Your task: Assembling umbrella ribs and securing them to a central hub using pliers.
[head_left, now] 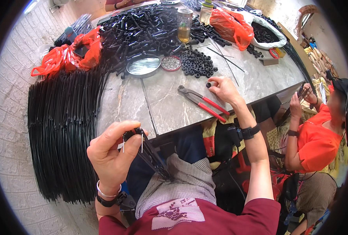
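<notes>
Between thumb and forefinger, my left hand (113, 154) grips a dark end piece (131, 134) with two thin metal pins sticking out of it. Several long black rods (154, 159) run from there down toward my lap. Over the table, my right hand (225, 90) pinches a small black ring (208, 84) at its fingertips. Just below it lie end-cutting pliers (200, 100) with red handles, untouched. Beyond that hand spreads a pile of small black rings (199, 64). Beside the pile are a small red-rimmed dish (170, 69) of tiny shiny parts and an oval metal tin (142, 74) holding thin pins.
A thick stack of long black rods (62, 137) hangs over the left table edge. Black tubes (138, 31) heap across the back, near a glass (184, 25) and a bottle (206, 13). Red bags (230, 25) and a white sack (277, 43) stand back right. Another person (319, 137) sits at right.
</notes>
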A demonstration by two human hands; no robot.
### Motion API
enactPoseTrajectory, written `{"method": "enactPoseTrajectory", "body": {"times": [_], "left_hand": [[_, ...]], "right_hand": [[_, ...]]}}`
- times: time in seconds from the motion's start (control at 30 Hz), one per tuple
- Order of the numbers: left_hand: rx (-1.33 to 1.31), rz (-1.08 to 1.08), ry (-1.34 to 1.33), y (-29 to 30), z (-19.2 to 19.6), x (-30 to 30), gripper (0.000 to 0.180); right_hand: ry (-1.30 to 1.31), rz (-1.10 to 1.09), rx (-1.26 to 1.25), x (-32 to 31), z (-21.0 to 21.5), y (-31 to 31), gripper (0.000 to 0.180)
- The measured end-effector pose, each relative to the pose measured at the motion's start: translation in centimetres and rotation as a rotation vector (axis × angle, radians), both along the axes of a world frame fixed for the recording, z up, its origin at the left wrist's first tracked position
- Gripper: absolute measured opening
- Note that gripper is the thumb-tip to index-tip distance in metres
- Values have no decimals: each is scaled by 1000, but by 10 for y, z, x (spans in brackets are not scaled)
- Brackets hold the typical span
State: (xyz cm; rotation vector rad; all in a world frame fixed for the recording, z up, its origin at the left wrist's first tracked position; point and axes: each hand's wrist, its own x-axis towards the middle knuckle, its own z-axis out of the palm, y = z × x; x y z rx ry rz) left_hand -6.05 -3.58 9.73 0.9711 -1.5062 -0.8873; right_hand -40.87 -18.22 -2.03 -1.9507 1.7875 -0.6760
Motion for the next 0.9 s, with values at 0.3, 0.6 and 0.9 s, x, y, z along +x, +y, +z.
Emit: {"method": "enactPoseTrajectory", "body": {"times": [0.3,0.6,0.9], "left_hand": [[-4,93,-41,2,-1,1,24],[-107,50,-36,-15,-6,-6,23],[-55,63,0,-31,-17,-11,25]], "right_hand": [[73,-55,-131,15,2,2,31],[-235,95,-130,55,63,39,22],[-132,492,-649,174,173,136,31]]}}
